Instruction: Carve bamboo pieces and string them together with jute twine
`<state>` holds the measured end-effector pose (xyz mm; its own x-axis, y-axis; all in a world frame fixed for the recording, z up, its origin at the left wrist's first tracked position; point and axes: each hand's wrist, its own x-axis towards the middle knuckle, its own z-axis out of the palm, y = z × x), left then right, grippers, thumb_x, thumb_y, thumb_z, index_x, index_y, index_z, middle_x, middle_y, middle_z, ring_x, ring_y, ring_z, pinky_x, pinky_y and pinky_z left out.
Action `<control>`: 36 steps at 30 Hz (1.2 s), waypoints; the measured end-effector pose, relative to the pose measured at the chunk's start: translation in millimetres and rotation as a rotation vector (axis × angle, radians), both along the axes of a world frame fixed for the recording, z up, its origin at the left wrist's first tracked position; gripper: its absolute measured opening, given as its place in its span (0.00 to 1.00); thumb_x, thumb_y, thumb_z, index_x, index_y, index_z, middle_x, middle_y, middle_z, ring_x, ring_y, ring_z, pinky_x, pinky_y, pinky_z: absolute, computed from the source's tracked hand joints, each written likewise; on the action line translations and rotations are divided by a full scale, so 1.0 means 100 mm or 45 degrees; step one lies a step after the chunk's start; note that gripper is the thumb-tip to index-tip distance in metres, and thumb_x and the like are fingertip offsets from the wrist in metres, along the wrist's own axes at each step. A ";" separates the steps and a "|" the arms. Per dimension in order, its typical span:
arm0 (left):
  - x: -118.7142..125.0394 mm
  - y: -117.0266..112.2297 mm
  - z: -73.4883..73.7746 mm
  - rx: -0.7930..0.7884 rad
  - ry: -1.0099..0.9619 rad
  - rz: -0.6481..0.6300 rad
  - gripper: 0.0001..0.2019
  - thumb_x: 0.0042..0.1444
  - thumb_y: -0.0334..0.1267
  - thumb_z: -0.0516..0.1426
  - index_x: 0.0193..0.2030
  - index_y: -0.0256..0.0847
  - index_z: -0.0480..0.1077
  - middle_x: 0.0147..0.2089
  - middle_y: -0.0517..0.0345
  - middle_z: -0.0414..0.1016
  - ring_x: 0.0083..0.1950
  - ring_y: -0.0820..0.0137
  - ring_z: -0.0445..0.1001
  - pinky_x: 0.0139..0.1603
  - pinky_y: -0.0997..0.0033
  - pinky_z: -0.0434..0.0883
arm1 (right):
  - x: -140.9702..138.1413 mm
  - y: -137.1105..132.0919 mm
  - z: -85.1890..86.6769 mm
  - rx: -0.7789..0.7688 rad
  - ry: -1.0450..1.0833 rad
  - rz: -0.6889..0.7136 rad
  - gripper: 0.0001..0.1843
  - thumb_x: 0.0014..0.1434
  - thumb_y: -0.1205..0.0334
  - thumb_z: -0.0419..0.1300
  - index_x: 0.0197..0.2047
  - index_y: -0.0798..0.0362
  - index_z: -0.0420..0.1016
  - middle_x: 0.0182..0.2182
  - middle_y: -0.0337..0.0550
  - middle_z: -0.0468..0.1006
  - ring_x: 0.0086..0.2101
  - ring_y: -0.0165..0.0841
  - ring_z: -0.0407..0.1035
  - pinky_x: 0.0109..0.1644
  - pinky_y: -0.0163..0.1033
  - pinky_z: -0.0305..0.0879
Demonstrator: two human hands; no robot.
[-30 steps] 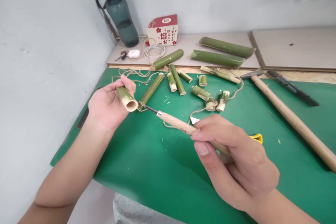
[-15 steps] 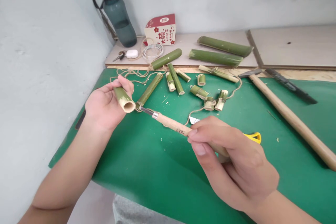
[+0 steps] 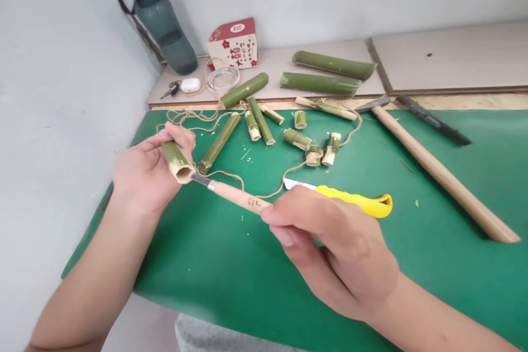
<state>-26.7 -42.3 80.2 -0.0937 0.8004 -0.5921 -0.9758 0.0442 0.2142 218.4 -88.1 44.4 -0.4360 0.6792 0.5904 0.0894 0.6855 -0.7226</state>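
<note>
The bamboo tube (image 3: 176, 158) was green; the knife handle (image 3: 353, 201) yellow; the surface (image 3: 231, 269) green; the box (image 3: 234, 44) red and white.

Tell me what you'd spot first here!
Two hands in the middle: the left hand grips a bamboo tube, and the right hand holds a carving tool at its open end. Behind them on the green mat lie cut bamboo bits, a yellow knife and a hammer.

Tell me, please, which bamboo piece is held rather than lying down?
The short bamboo tube in the left hand, its hollow end at the carving tool; every other piece lies on the green mat or pale board.
</note>
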 end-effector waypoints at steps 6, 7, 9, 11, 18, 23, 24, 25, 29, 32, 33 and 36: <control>0.04 0.00 -0.02 -0.012 -0.032 -0.005 0.14 0.72 0.29 0.39 0.37 0.44 0.57 0.28 0.58 0.64 0.28 0.73 0.72 0.30 0.79 0.82 | 0.00 -0.03 -0.04 0.058 -0.045 -0.108 0.07 0.74 0.69 0.53 0.49 0.49 0.71 0.30 0.32 0.80 0.26 0.25 0.72 0.31 0.33 0.68; 0.05 0.01 -0.03 -0.022 -0.050 0.008 0.13 0.72 0.30 0.39 0.37 0.45 0.57 0.28 0.58 0.63 0.28 0.72 0.71 0.30 0.78 0.82 | 0.00 -0.03 -0.04 0.057 -0.056 -0.115 0.07 0.74 0.69 0.53 0.49 0.50 0.71 0.31 0.32 0.81 0.26 0.24 0.72 0.30 0.33 0.67; 0.06 0.01 -0.04 -0.034 -0.062 0.036 0.13 0.73 0.31 0.39 0.38 0.45 0.58 0.29 0.57 0.63 0.28 0.71 0.71 0.30 0.77 0.82 | 0.00 -0.04 -0.05 0.054 -0.071 -0.122 0.07 0.74 0.69 0.54 0.49 0.51 0.71 0.33 0.33 0.82 0.27 0.24 0.72 0.30 0.32 0.65; 0.07 0.02 -0.06 -0.025 -0.036 0.091 0.12 0.73 0.32 0.39 0.40 0.44 0.59 0.29 0.58 0.63 0.28 0.71 0.69 0.29 0.77 0.81 | -0.01 -0.04 -0.07 0.041 -0.070 -0.131 0.06 0.75 0.68 0.54 0.50 0.51 0.71 0.35 0.34 0.82 0.28 0.24 0.72 0.31 0.33 0.65; 0.02 0.03 -0.11 0.088 0.093 0.249 0.08 0.69 0.30 0.39 0.41 0.41 0.56 0.30 0.60 0.61 0.28 0.73 0.66 0.29 0.76 0.78 | -0.12 -0.08 -0.19 -0.476 0.215 0.058 0.04 0.77 0.65 0.52 0.48 0.49 0.67 0.32 0.33 0.68 0.26 0.24 0.57 0.28 0.32 0.59; 0.03 0.04 -0.09 0.111 0.155 0.289 0.08 0.69 0.31 0.38 0.40 0.42 0.54 0.29 0.62 0.58 0.27 0.73 0.64 0.29 0.76 0.77 | -0.12 -0.12 -0.23 -0.811 0.325 0.179 0.05 0.78 0.58 0.52 0.48 0.46 0.67 0.28 0.32 0.59 0.25 0.26 0.53 0.26 0.34 0.54; 0.03 0.04 -0.08 0.116 0.165 0.297 0.08 0.69 0.31 0.38 0.40 0.42 0.53 0.29 0.62 0.58 0.26 0.74 0.64 0.29 0.77 0.77 | -0.12 -0.12 -0.23 -0.844 0.329 0.180 0.05 0.78 0.57 0.52 0.48 0.46 0.67 0.28 0.32 0.59 0.26 0.26 0.53 0.26 0.35 0.53; 0.04 0.04 -0.08 0.120 0.177 0.308 0.08 0.69 0.31 0.38 0.39 0.43 0.53 0.29 0.62 0.58 0.25 0.74 0.64 0.29 0.77 0.77 | -0.12 -0.12 -0.23 -0.870 0.325 0.180 0.06 0.78 0.57 0.52 0.48 0.45 0.67 0.28 0.32 0.59 0.26 0.26 0.53 0.26 0.35 0.52; 0.05 0.04 -0.07 0.090 0.216 0.337 0.09 0.67 0.29 0.39 0.37 0.44 0.52 0.27 0.62 0.58 0.23 0.75 0.64 0.28 0.79 0.75 | -0.11 -0.11 -0.25 -0.922 0.284 0.178 0.07 0.78 0.55 0.52 0.47 0.45 0.68 0.27 0.32 0.59 0.25 0.26 0.53 0.26 0.36 0.51; 0.04 0.02 -0.08 0.109 0.239 0.324 0.08 0.64 0.27 0.41 0.36 0.44 0.52 0.26 0.62 0.59 0.23 0.75 0.65 0.29 0.78 0.76 | -0.12 -0.10 -0.27 -0.928 0.274 0.146 0.07 0.78 0.55 0.52 0.46 0.44 0.69 0.28 0.32 0.61 0.26 0.26 0.56 0.28 0.36 0.54; 0.04 0.02 -0.09 0.127 0.251 0.317 0.08 0.63 0.27 0.42 0.35 0.44 0.52 0.26 0.61 0.60 0.23 0.74 0.65 0.29 0.77 0.77 | -0.13 -0.10 -0.27 -0.936 0.275 0.136 0.07 0.78 0.55 0.53 0.46 0.44 0.69 0.29 0.32 0.63 0.27 0.26 0.57 0.29 0.35 0.55; 0.06 -0.02 -0.13 0.191 0.281 0.285 0.08 0.60 0.26 0.44 0.35 0.44 0.53 0.26 0.60 0.63 0.23 0.74 0.66 0.30 0.74 0.78 | -0.15 -0.10 -0.28 -1.029 0.297 0.158 0.08 0.77 0.53 0.53 0.47 0.44 0.70 0.30 0.33 0.65 0.27 0.25 0.58 0.29 0.34 0.56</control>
